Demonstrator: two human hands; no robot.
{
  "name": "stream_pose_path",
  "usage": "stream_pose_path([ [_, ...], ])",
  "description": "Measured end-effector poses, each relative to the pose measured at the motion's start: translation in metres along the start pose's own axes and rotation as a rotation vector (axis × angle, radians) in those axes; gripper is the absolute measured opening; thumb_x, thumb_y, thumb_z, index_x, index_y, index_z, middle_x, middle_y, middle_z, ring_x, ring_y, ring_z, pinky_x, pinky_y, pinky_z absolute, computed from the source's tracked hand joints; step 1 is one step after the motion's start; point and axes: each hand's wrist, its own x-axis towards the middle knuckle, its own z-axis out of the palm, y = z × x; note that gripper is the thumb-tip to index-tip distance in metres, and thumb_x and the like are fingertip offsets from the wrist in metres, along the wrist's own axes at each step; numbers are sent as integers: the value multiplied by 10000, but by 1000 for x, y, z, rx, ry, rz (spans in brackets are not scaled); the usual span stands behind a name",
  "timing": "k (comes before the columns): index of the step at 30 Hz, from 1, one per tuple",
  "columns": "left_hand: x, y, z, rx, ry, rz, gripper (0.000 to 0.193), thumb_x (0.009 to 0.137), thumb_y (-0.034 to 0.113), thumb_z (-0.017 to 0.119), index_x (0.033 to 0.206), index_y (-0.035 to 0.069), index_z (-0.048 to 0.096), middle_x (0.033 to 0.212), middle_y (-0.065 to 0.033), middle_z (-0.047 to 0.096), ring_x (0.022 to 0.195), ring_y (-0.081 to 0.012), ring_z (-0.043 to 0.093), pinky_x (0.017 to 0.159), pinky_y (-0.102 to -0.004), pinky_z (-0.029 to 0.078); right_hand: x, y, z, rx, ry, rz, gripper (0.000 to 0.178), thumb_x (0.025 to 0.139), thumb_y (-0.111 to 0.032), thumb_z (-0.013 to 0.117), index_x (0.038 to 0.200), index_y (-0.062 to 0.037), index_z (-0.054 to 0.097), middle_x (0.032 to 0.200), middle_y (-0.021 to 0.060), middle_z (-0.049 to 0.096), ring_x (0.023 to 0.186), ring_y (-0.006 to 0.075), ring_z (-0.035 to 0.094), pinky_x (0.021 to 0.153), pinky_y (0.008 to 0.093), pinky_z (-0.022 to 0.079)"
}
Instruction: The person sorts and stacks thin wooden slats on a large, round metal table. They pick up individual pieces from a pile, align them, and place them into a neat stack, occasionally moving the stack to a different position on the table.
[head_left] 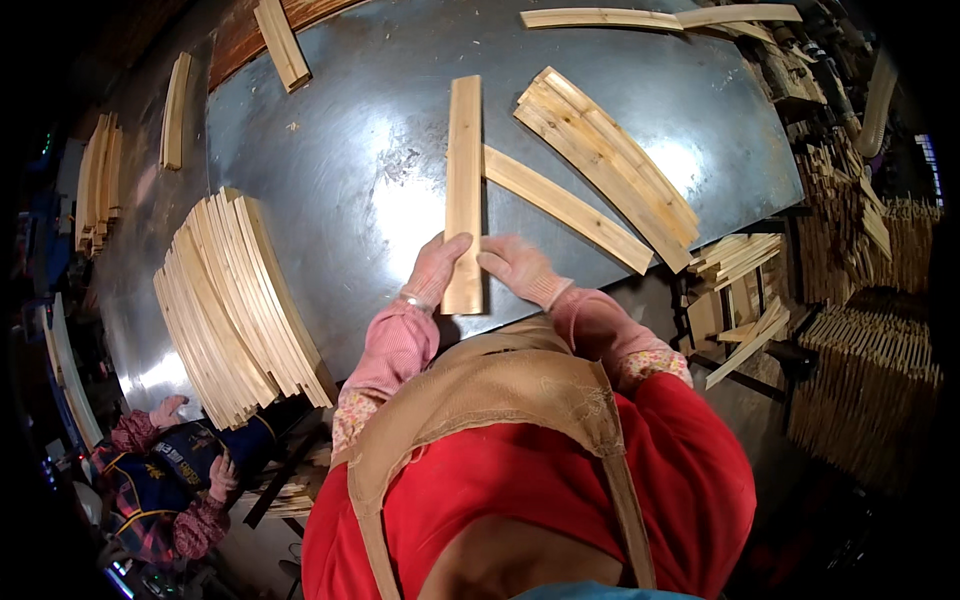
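Observation:
A long pale wooden plank [463, 170] lies lengthwise in front of me, its near end by the edge of the metal table. My left hand [435, 270] is closed on its left side near that end, the thumb across the top face. At the plank's right edge is my right hand [522, 270], a little blurred, its fingers stretched toward the wood and not wrapped round it. Both hands wear pale pink gloves. A second plank [570, 210] slants away from beside the first toward the lower right. Further right, several wider boards [610, 160] lie side by side.
A big stack of planks [235, 300] covers the table's left part. More strips [600, 19] lie along the far edge, with a short plank pair [282, 45] at far left. Piled wood [865, 380] stands at right. Another person's gloved hand [222, 477] shows at lower left.

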Motion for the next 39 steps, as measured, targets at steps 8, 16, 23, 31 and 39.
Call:
stream_pose_path([
  [8,24,-83,-34,-221,107,-38,598,1079,496,613,1358,-31,667,1148,-104,740,1008,-188,669,925,-337,542,-43,103,-105,-527,392,266,517,932,-378,746,1368,-114,657,1204,227,704,1178,426,655,1055,509,515],
  [16,27,-67,39,-780,-82,-255,967,891,961,448,1284,104,662,819,-102,702,731,-279,698,640,-476,621,5,-4,-20,23,8,75,661,1026,-520,614,1511,-70,609,1459,233,652,1360,350,614,1136,444,490],
  [23,19,-38,48,-502,-60,-249,990,902,961,404,1331,108,664,689,-74,672,500,-223,636,480,-428,587,-160,241,-153,-1032,688,406,718,857,-165,651,1565,-124,535,1391,166,654,1211,389,639,1041,480,514],
  [31,42,-49,85,-657,-134,-305,1016,885,985,373,1427,148,568,1067,-199,742,997,-342,734,880,-585,625,-103,89,-67,44,228,142,660,987,-379,678,1546,-52,554,1317,264,682,1253,421,647,1104,466,510],
  [39,34,-23,94,-836,-227,-318,946,931,920,444,1349,90,617,939,-211,720,724,-314,699,729,-512,621,-85,172,-141,-821,613,113,816,855,-425,798,1553,-95,534,1485,217,590,1364,412,555,1183,546,416],
])
